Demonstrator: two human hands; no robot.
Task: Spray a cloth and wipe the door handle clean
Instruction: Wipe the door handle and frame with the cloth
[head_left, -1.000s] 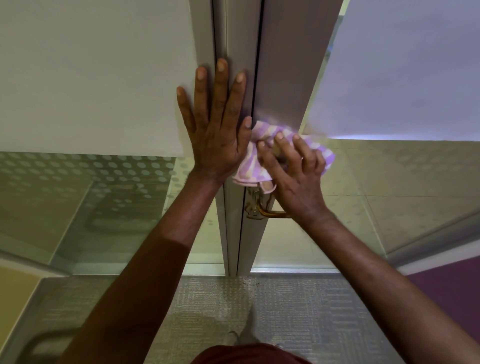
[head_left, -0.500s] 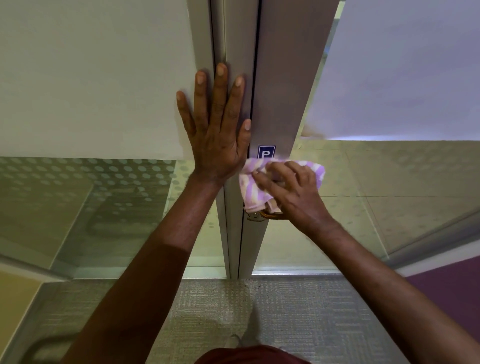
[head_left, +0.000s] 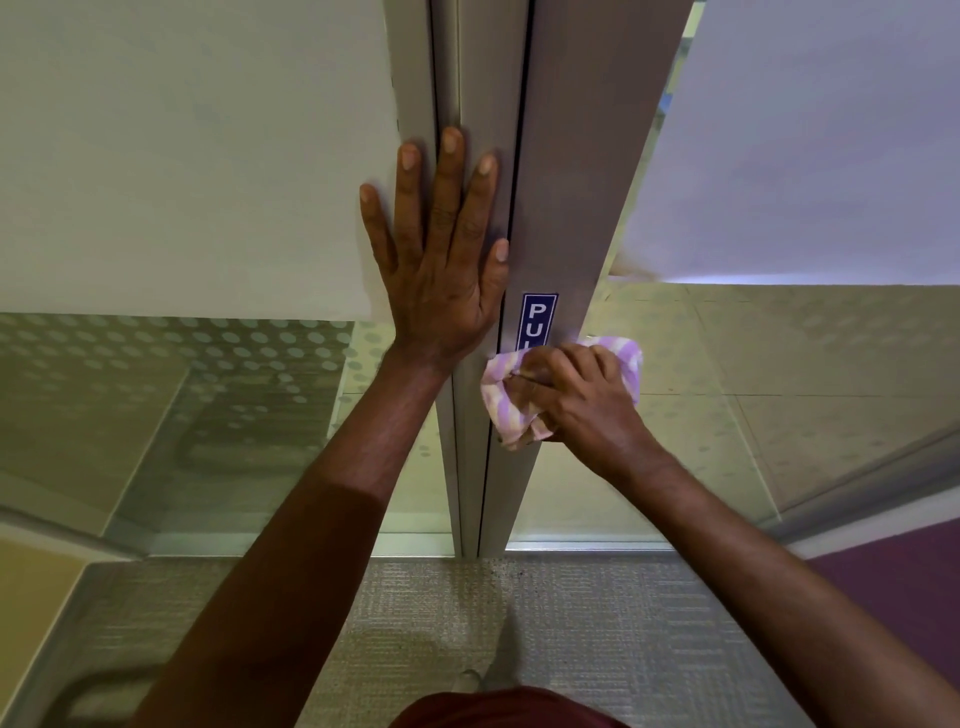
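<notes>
My right hand (head_left: 587, 400) is closed around a purple and cream striped cloth (head_left: 506, 402), pressing it against the grey metal door frame (head_left: 561, 218). The cloth and hand cover the door handle, so the handle is hidden. My left hand (head_left: 441, 260) lies flat with fingers spread on the frame's left post, just above and left of the cloth. A blue "PULL" sticker (head_left: 538, 319) sits on the frame right above the cloth, its lower letters covered.
Frosted and dotted glass panels (head_left: 182, 389) flank the frame on both sides. Grey carpet (head_left: 519, 613) lies below, with a purple floor patch (head_left: 893, 582) at the right. My shoe tip (head_left: 467, 680) shows near the bottom.
My right hand has slid the cloth down the frame onto the handle, uncovering the blue sticker and hiding the brass handle. My left hand stays flat on the frame.
</notes>
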